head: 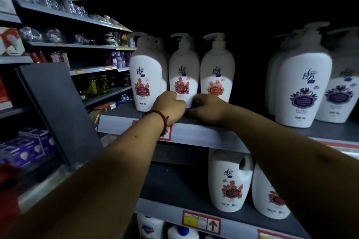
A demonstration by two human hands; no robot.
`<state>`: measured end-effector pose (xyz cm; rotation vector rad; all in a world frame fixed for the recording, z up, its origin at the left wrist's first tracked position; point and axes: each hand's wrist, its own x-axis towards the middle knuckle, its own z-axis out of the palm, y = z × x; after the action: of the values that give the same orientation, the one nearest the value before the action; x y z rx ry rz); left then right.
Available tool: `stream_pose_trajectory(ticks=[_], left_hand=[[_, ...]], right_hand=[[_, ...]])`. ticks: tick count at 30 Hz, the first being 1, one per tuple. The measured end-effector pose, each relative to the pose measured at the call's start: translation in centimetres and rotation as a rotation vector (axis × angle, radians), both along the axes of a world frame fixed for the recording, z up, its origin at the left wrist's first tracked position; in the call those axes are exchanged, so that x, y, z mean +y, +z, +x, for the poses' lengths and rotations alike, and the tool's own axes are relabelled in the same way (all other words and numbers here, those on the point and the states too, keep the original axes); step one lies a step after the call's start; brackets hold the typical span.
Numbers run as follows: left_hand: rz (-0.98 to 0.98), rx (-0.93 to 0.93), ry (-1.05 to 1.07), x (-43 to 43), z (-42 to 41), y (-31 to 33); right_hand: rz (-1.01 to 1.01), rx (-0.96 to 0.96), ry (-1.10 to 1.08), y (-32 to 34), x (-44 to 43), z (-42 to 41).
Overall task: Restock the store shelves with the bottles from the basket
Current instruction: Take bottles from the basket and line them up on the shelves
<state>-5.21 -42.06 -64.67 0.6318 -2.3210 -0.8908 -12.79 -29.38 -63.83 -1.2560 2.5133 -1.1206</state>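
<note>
Shelf (196, 134): left grip (171, 105), bottle (183, 72), right grip (210, 108)

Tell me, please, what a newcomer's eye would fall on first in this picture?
The left hand and right hand grip the base of a white pump bottle with a pink flower label, on the shelf straight ahead. Farther right stand purple-label bottles; a red bracelet circles the left wrist.

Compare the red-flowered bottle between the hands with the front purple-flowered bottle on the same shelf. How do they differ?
The red-flowered bottle has a red and pink label; the purple-flowered bottle has a purple one. The left hand and right hand grip the red-flowered bottle's base; the purple-flowered bottle stands untouched. Both are white, upright pump bottles.
</note>
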Motion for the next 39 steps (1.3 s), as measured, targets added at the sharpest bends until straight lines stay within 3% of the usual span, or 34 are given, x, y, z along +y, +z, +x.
stream_pose_trajectory(ticks=[9, 13, 17, 19, 21, 24, 32, 39], left_hand=[[-0.028, 0.076, 0.076, 0.0, -0.5, -0.7], [-0.035, 0.138, 0.111, 0.9, -0.1, -0.4], [0.231, 0.32, -0.02, 3.1, -0.1, 0.7], [0.474, 0.338, -0.141, 4.8, -0.4, 1.5], [0.533, 0.3, -0.163, 5.7, -1.4, 1.6], [0.499, 0.239, -0.123, 5.7, -2.1, 1.1], [0.669, 0.262, -0.219, 5.2, -2.5, 0.6], [0.601, 0.249, -0.196, 5.8, -2.4, 0.8]], right_hand=[[-0.068, 0.018, -0.041, -0.4, -0.5, -0.5], [-0.257, -0.03, -0.046, 0.1, 1.3, 0.0], [-0.336, 0.198, -0.198, 0.6, 4.9, -0.6], [-0.376, 0.227, -0.313, 0.2, 6.5, -1.3], [-0.405, 0.165, -0.395, -0.2, 7.1, -2.1], [-0.373, 0.071, -0.411, -0.2, 6.9, -2.2], [-0.249, 0.214, -0.336, -0.7, 6.0, -2.2], [-0.224, 0.19, -0.333, -0.6, 6.3, -2.4]])
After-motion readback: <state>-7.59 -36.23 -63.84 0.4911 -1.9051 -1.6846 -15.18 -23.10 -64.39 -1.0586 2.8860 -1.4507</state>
